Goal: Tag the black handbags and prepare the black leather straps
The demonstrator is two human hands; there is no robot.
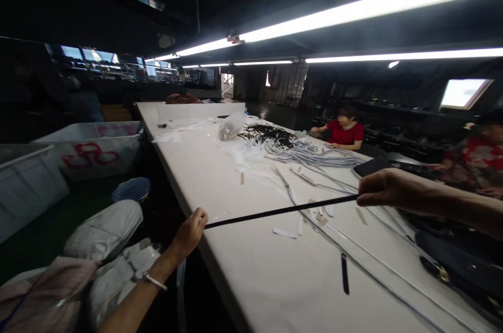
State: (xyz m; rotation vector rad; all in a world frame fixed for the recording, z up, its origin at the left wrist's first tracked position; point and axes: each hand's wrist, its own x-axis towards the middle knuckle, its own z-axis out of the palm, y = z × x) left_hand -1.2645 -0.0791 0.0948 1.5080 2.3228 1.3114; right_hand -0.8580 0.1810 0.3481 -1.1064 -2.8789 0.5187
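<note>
A long black strap (275,212) is stretched taut above the white table (251,280). My left hand (196,225), with a bracelet at the wrist, is closed on one end near the table's left edge. At the right, my right hand (377,186) pinches the other end, slightly higher. Beneath the strap lie long grey strips (338,246) and several small paper scraps (285,233). A short black strap piece (345,274) rests on the tabletop nearer to me.
Heaped black straps (271,135), grey strips (314,155) and a clear plastic bag (231,126) cover the table's far part. A black bag (463,265) sits at the right. Bins (98,150) and white sacks (104,228) stand left. Two people (346,131) sit along the right.
</note>
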